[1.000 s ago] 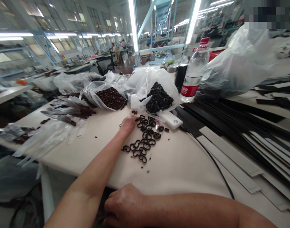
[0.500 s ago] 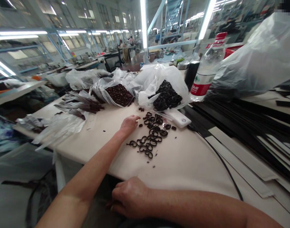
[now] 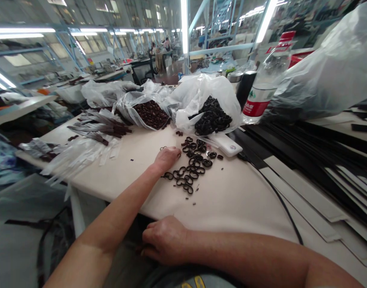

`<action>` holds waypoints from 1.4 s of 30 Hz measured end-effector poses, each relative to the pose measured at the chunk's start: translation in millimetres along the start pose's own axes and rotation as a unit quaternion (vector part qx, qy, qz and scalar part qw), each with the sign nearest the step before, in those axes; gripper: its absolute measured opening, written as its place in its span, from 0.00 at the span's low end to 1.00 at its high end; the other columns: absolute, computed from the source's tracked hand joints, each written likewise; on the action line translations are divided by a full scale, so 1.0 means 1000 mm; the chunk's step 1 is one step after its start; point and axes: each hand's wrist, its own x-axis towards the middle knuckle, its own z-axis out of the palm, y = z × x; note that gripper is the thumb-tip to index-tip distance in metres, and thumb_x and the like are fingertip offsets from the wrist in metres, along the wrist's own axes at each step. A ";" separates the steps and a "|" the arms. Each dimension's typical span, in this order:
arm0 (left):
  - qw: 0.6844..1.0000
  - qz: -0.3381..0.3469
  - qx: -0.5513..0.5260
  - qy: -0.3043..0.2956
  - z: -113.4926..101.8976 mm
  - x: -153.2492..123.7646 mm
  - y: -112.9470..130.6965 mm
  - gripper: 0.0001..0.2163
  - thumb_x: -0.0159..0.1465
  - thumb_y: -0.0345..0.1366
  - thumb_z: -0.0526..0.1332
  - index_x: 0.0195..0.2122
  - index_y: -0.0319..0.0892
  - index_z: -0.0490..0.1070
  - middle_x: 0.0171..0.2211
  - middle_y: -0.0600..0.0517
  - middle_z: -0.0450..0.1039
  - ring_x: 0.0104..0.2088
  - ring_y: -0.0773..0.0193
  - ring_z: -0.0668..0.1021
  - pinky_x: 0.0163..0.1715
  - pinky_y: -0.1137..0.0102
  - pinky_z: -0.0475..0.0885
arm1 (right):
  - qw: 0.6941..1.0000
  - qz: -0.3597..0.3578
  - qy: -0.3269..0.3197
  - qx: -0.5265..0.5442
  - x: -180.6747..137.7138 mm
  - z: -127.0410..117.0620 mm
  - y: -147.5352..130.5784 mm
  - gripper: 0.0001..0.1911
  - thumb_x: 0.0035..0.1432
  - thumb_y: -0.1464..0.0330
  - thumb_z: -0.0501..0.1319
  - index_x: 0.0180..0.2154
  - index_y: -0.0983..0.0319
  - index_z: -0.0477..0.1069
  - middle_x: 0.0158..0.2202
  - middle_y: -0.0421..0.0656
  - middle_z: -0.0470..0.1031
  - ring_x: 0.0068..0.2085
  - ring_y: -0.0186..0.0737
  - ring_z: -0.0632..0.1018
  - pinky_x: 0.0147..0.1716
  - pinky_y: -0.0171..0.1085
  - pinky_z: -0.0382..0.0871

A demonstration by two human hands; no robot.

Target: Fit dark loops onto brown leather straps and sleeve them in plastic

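Note:
My left hand [image 3: 167, 157] reaches out over the cream table [image 3: 231, 200] and rests at the left edge of a scatter of several black rings [image 3: 193, 166], fingers curled down on the rings; what they hold, if anything, is hidden. My right hand [image 3: 165, 240] lies at the near table edge, fingers bent under and pressed together, with something dark that I cannot make out beneath them. Behind the rings stands an open white plastic bag of black rings [image 3: 211, 118], and to its left a clear bag of brown rings [image 3: 150, 114].
A white flat device [image 3: 227, 145] with a black cable [image 3: 276, 200] lies right of the rings. A water bottle [image 3: 263, 88] and dark flask [image 3: 245, 86] stand behind. Black and white strips [image 3: 321, 176] cover the right side; packed brown strips [image 3: 102, 130] lie left. A large plastic bag [image 3: 327, 72] sits far right.
My left hand drew back a little toward me along the left side of the loose rings and its fingers curled in. The view shifted slightly; my right hand stayed at the table edge.

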 end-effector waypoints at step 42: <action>0.564 -0.292 -0.739 0.224 -0.019 -0.297 0.019 0.14 0.46 0.36 0.77 0.34 0.41 0.82 0.28 0.51 0.80 0.24 0.73 0.77 0.27 0.80 0.72 | 0.980 -0.014 0.135 0.148 0.032 -0.018 -0.019 0.08 0.62 0.69 0.60 0.29 0.61 0.70 0.26 0.38 0.72 0.28 0.31 0.71 0.28 0.30 0.61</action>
